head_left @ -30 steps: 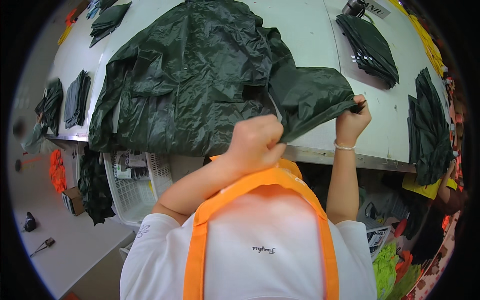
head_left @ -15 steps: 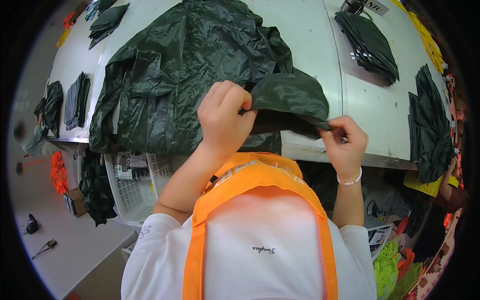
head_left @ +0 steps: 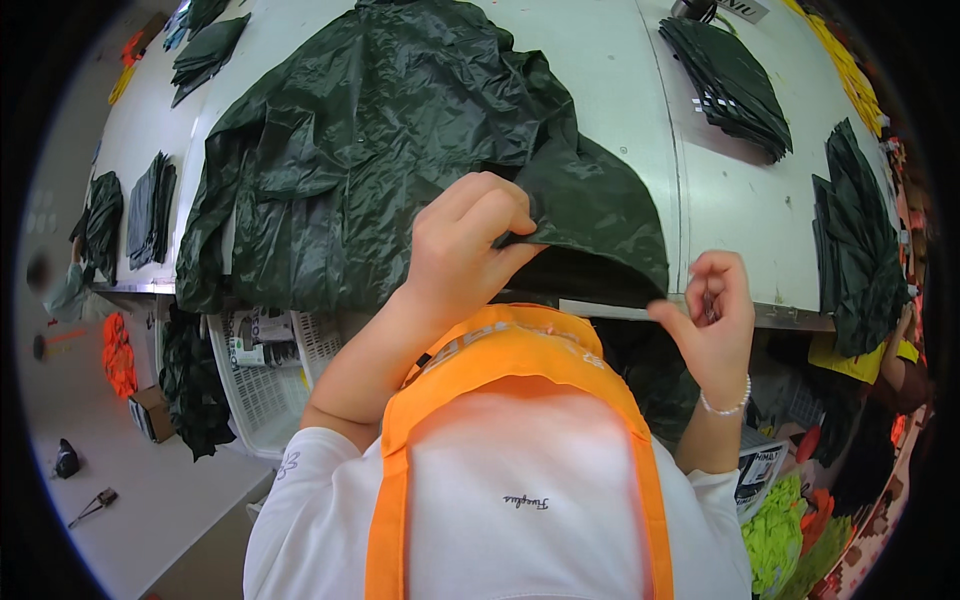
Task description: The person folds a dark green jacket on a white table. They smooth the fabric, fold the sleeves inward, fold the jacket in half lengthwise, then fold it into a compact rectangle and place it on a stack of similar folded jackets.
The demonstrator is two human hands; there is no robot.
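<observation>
A dark green, shiny rain jacket lies spread on the white table. Its right part ends in a curved flap whose near edge is lifted, showing a dark gap underneath. My left hand pinches that edge at its left end, thumb against curled fingers. By the flap's right corner is my right hand, its thumb stretched towards the corner and apart from the index finger. A small, dark, shiny thing sits in its curled fingers; I cannot make out what it is.
A stack of folded dark green garments lies at the far right of the table, with another heap nearer its right edge. More folded pieces lie on the left. Below the front edge stands a white plastic basket.
My right hand has let go of the flap's corner and moved a little right and nearer. The flap's right end has sunk towards the table edge. My left hand has shifted slightly right, still pinching.
</observation>
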